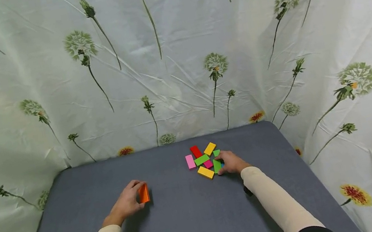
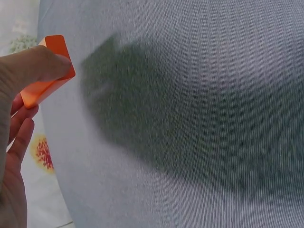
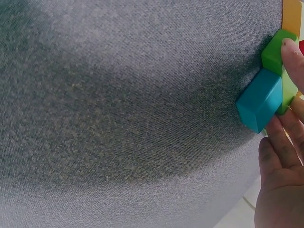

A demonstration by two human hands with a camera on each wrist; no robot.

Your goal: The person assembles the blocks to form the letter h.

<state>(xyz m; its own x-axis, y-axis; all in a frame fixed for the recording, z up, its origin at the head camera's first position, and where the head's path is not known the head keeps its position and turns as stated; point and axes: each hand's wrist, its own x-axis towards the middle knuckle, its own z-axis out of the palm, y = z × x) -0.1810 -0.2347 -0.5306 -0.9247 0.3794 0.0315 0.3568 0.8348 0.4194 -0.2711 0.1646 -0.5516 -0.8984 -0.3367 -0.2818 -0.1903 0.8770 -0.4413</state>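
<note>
My left hand [image 1: 129, 200] pinches an orange block [image 1: 143, 193] between thumb and fingers, over the left part of the table. In the left wrist view the thumb lies across the orange block [image 2: 58, 47], and the block's shadow falls on the cloth. At the right side of a group of coloured blocks, my right hand [image 1: 230, 162] grips a green block [image 1: 217, 165] with the thumb at its near end and fingers around the far side. A blue block [image 3: 260, 100] sits against that green block [image 3: 274, 53] in the right wrist view, mostly hidden by the hand in the head view.
Close by lie a pink block [image 1: 190, 162], a red block [image 1: 196, 151], two yellow blocks [image 1: 206, 172], a magenta block [image 1: 208, 164] and another green block [image 1: 201, 160]. A grey cloth covers the table [image 1: 182, 224]. Behind it hangs a flowered curtain [image 1: 178, 71].
</note>
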